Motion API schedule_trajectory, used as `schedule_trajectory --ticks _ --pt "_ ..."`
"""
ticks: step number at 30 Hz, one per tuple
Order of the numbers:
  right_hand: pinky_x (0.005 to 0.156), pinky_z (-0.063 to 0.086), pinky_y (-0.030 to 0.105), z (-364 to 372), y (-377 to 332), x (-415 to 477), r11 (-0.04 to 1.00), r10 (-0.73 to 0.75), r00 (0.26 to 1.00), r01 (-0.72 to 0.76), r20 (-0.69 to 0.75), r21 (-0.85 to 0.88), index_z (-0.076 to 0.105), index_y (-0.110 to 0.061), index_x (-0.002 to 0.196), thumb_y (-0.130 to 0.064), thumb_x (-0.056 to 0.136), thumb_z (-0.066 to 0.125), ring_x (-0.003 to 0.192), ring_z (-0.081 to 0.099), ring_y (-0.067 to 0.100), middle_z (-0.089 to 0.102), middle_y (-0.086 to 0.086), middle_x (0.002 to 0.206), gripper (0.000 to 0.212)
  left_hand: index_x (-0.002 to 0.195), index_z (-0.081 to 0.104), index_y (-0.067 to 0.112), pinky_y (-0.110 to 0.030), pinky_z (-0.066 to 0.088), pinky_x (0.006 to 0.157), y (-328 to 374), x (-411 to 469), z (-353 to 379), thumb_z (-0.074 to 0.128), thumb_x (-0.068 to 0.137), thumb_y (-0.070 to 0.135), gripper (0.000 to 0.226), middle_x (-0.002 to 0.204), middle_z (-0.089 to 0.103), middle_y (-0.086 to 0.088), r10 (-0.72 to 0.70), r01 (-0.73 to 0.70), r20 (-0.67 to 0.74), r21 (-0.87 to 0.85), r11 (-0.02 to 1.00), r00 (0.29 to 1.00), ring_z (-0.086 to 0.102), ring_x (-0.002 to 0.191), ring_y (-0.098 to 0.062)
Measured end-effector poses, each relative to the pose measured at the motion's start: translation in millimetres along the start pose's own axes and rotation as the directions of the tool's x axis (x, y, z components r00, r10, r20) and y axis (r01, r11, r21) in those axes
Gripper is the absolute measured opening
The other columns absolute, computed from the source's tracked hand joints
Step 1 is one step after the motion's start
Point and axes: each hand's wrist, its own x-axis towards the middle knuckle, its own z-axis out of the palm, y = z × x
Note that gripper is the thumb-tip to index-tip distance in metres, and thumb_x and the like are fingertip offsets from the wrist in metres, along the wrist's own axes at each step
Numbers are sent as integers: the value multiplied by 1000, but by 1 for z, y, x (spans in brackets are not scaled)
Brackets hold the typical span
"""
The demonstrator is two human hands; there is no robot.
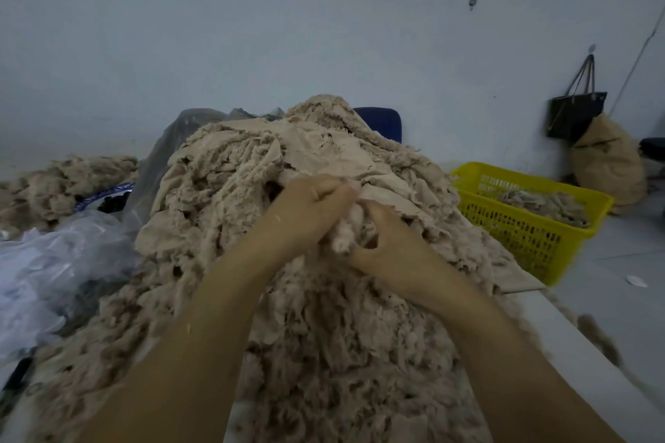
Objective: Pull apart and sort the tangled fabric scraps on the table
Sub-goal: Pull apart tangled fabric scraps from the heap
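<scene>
Yellow basket [518, 227] with beige scraps [543, 205]

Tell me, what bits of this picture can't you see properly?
All in the head view:
Table: buried under the scrap pile; only its right edge shows.
Tuft gripped by the left hand and right hand: curled fingers hide its shape.
Yellow basket: its walls hide how full it is.
Dark streak beside the table: motion-blurred.
</scene>
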Motion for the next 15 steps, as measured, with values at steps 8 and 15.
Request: schedule_trajectory --ticks 8,15 --pt "50 51 22 -39 50 -1 264 467 840 168 -278 950 72 -15 90 -29 99 57 57 64 15 70 9 82 23 83 61 30 -22 37 61 -20 21 45 50 99 46 24 83 59 15 -247 253 -110 43 967 963 56 72 7" --pt "51 49 28 -2 77 6 621 637 687 -188 -351 761 64 -20 109 -39 98 56 57 60 8 65 -1 80 23 95 69 18 -24 48 66 -50 37 97 64 94 27 10 90 68 -2 -552 557 108 -291 778 827 60 77 -14"
